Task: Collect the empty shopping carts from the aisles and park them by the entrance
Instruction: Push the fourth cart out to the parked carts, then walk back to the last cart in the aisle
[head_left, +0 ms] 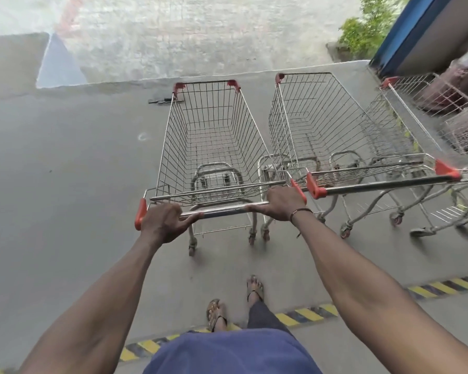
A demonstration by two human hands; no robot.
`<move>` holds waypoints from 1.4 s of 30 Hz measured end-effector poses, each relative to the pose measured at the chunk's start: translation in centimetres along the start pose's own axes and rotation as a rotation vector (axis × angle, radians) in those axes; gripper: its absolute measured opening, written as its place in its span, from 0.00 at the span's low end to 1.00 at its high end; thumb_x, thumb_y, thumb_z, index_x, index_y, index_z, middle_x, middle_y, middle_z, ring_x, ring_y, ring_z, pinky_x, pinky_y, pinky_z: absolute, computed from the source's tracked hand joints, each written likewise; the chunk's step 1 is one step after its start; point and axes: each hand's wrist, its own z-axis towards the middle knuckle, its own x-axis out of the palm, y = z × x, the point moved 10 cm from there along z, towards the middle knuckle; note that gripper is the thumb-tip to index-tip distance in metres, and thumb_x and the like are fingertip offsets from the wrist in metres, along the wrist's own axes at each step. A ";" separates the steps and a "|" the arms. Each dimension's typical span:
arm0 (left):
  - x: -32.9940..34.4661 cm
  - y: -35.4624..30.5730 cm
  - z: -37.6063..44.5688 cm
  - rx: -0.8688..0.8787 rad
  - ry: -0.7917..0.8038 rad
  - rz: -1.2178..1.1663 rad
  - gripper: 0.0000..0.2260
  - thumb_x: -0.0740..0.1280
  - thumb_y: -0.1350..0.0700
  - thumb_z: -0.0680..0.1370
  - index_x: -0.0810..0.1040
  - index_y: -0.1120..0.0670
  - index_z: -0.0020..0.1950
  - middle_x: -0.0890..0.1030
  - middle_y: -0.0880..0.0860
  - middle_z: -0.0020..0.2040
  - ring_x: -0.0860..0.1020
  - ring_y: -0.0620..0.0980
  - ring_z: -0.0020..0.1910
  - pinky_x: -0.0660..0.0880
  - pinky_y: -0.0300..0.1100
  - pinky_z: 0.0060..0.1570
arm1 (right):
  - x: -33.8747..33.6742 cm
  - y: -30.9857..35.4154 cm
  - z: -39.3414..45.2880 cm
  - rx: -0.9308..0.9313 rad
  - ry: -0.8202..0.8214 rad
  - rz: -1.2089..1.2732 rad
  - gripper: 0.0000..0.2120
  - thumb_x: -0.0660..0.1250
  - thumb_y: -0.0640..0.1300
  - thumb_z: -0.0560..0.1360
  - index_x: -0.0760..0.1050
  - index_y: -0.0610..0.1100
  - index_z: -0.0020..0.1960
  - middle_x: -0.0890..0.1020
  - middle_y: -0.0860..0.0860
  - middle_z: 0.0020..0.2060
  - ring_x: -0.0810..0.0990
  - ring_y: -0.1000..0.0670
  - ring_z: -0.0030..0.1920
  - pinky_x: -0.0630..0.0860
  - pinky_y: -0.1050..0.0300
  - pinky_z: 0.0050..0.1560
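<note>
Steel-wire empty cart (pixel 214 147) on the concrete floor (pixel 65 171), both hands clamped on its handle bar (pixel 222 210): left hand (pixel 164 225) near the orange end cap, right hand (pixel 283 203) at the far end. A parked cart (pixel 322 125) stands just beside it on the right. Risks: right knuckles pinched between the two handles; front wheels rolling over the ledge (pixel 135 83) ahead if the push runs long.

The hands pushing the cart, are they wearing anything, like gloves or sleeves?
No gloves and no sleeves: both forearms are bare. The right hand has a thin dark band with a brownish part around its wrist, with a short thread hanging from it. The left hand wears nothing.
</note>
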 end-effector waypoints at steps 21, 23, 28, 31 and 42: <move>-1.3 -1.0 2.5 -0.100 -0.085 -0.210 0.35 0.50 0.18 0.74 0.70 0.51 0.40 0.74 0.47 0.40 0.74 0.52 0.40 0.70 0.50 0.45 | -3.1 -0.4 5.9 -0.188 -0.025 0.278 0.41 0.50 0.88 0.68 0.67 0.48 0.32 0.74 0.50 0.28 0.72 0.48 0.30 0.69 0.52 0.34; -2.7 -0.5 1.1 -0.156 -0.235 -0.236 0.27 0.59 0.25 0.77 0.72 0.51 0.47 0.73 0.48 0.48 0.72 0.51 0.47 0.69 0.49 0.52 | -4.0 2.3 7.0 -0.279 -0.061 0.347 0.42 0.48 0.89 0.67 0.68 0.49 0.34 0.75 0.52 0.29 0.72 0.49 0.30 0.72 0.52 0.36; -4.3 3.6 -5.5 -0.459 -0.454 -0.347 0.19 0.63 0.36 0.78 0.72 0.51 0.55 0.75 0.49 0.51 0.74 0.54 0.51 0.70 0.53 0.53 | -6.4 11.5 8.3 -0.505 -0.108 0.353 0.33 0.57 0.81 0.76 0.68 0.50 0.37 0.75 0.55 0.31 0.71 0.53 0.31 0.72 0.52 0.36; -4.1 6.6 -10.7 -0.589 -0.476 -0.382 0.18 0.62 0.37 0.78 0.72 0.51 0.53 0.75 0.49 0.51 0.75 0.55 0.52 0.71 0.54 0.55 | -7.6 17.8 7.6 -0.618 -0.126 0.358 0.31 0.61 0.77 0.77 0.71 0.49 0.38 0.78 0.55 0.32 0.76 0.51 0.34 0.72 0.51 0.35; -3.2 16.8 -35.8 -0.903 -0.548 -0.346 0.16 0.61 0.38 0.80 0.74 0.50 0.54 0.77 0.48 0.51 0.75 0.54 0.52 0.71 0.52 0.54 | -6.1 45.5 -3.9 -1.056 -0.108 0.239 0.26 0.64 0.74 0.78 0.73 0.51 0.43 0.79 0.56 0.37 0.78 0.49 0.39 0.66 0.53 0.38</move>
